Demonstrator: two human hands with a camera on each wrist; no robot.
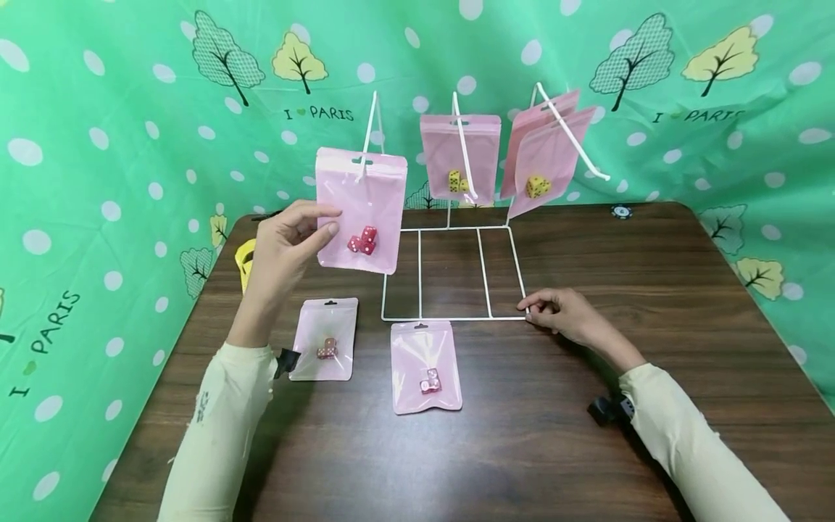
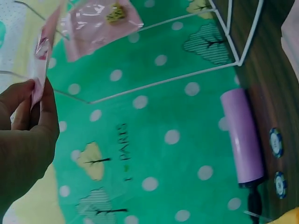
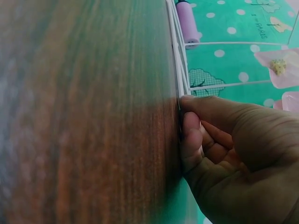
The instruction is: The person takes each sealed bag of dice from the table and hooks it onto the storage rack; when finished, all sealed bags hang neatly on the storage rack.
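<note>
While your right hand (image 1: 554,312) presses curled fingers on the white wire rack (image 1: 450,275) at its near corner, steady it; your left hand (image 1: 287,243) pinches the pink bag (image 1: 362,210) hanging on the left hook. Two bags (image 1: 424,366) lie just before the rack.

Left wrist view: pink pouch (image 2: 39,70) edge-on, contents hidden behind fingers (image 2: 23,95).

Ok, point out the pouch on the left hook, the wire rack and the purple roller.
Pouch (image 1: 362,210), head view, its front face.
Wire rack (image 1: 483,272), head view, a base bar.
Purple roller (image 2: 242,135), left wrist view, mid-barrel.
</note>
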